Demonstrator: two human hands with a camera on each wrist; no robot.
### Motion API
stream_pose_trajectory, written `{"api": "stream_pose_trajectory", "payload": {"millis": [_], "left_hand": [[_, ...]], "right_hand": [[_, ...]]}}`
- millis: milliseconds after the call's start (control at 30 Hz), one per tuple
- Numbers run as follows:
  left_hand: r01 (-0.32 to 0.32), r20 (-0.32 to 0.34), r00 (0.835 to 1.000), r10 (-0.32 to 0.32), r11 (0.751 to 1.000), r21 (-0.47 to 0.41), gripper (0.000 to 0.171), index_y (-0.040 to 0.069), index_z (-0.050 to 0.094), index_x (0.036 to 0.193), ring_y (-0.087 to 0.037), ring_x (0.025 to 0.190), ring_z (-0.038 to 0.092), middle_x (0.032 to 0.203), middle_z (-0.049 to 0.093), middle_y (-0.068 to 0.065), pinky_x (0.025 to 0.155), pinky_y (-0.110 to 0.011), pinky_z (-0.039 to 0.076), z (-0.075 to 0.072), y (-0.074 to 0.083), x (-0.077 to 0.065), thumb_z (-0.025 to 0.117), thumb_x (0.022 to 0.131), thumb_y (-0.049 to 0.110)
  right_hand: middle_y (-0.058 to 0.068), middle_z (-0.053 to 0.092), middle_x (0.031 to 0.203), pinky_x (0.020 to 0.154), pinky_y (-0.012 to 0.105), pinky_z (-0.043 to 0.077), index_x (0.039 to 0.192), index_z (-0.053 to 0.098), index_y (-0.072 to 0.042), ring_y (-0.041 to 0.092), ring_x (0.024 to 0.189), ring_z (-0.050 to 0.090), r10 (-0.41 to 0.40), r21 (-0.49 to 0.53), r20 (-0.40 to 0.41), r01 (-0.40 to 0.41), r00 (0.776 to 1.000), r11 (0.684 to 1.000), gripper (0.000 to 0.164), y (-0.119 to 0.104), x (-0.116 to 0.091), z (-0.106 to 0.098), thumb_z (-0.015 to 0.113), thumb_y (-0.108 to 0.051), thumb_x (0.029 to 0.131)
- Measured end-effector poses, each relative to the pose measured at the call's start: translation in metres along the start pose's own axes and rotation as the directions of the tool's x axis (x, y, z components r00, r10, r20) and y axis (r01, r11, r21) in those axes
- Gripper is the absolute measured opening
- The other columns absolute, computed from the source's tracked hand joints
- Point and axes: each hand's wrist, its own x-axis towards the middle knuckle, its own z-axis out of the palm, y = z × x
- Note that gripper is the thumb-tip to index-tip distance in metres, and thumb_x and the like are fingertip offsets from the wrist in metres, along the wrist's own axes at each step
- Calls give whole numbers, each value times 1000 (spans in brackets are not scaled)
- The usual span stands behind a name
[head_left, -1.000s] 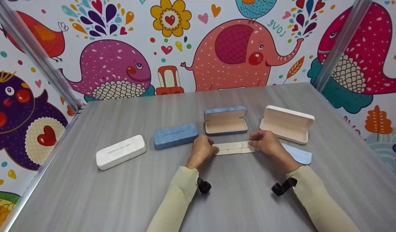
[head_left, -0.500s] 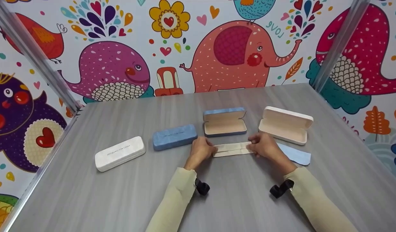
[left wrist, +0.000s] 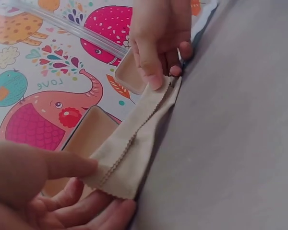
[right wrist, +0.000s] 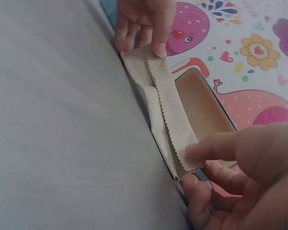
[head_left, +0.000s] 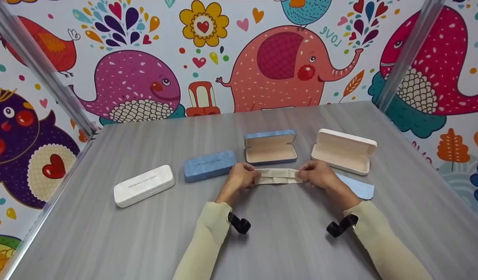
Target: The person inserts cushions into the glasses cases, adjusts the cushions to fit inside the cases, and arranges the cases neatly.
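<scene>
A cream cleaning cloth, folded into a long strip with zigzag-cut edges, is stretched between both hands. My left hand pinches its left end, thumb on top and fingers beneath, as the left wrist view shows. At the other end, my right hand pinches it the same way. One zigzag edge runs lengthwise along the upper face of the strip. Just beyond the cloth stands an opened blue glasses case, its beige lining showing. A light-blue cloth lies partly behind the right hand.
An opened white glasses case stands at the back right. Left of the hands lie a closed blue glasses case and a closed white one. The grey table ends at a wall printed with cartoon animals.
Both hands have moved the folded cream cloth slightly away from the body, closer to the opened blue case. The cases and the light-blue cloth have stayed in place.
</scene>
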Motion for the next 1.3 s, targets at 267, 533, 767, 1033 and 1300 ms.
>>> {"api": "stream_pose_trajectory", "payload": {"millis": [267, 533, 767, 1033, 1300], "left_hand": [[60, 78, 996, -41, 966, -251, 20, -1, 60, 111, -14, 68, 61, 81, 60, -4, 64, -31, 62, 0, -6, 5, 65, 92, 2], [74, 64, 997, -53, 920, -384, 33, -6, 60, 126, -16, 74, 63, 90, 61, -9, 70, -32, 63, 2, -10, 6, 61, 92, -3], [104, 35, 994, -99, 880, -463, 42, -12, 56, 131, -24, 90, 68, 110, 65, -21, 76, -33, 62, 4, -11, 8, 66, 91, -5], [95, 1, 994, -107, 881, -463, 43, -11, 58, 130, -24, 96, 70, 118, 66, -24, 77, -32, 62, 3, -11, 10, 69, 90, -1], [74, -17, 995, -94, 874, -481, 33, -9, 62, 122, -18, 83, 67, 100, 66, -13, 72, -29, 62, 0, -9, 9, 68, 90, -2]], "right_hand": [[-7, 60, 68, 53, 19, 44, 93, 68, -10, 6, 62, 54, 55, 145, 36, -60, 998, 988, 10, 1, 1, -3, 70, -18, 89], [-8, 66, 79, 63, 19, 51, 105, 66, -8, 5, 74, 61, 85, 365, 46, -96, 995, 926, 16, -3, -3, 5, 68, -17, 93], [-7, 60, 83, 64, 18, 51, 122, 59, 4, 6, 75, 56, 85, 451, 33, -90, 996, 888, 33, -6, -4, 8, 67, -17, 96], [-7, 60, 81, 64, 18, 52, 115, 65, 2, 6, 72, 56, 55, 458, 9, -53, 998, 888, 28, -5, -4, 7, 70, -18, 94], [-7, 60, 79, 60, 19, 52, 106, 68, -4, 6, 69, 56, 56, 424, -34, -36, 998, 905, 19, -7, -1, 9, 71, -17, 93]]}}
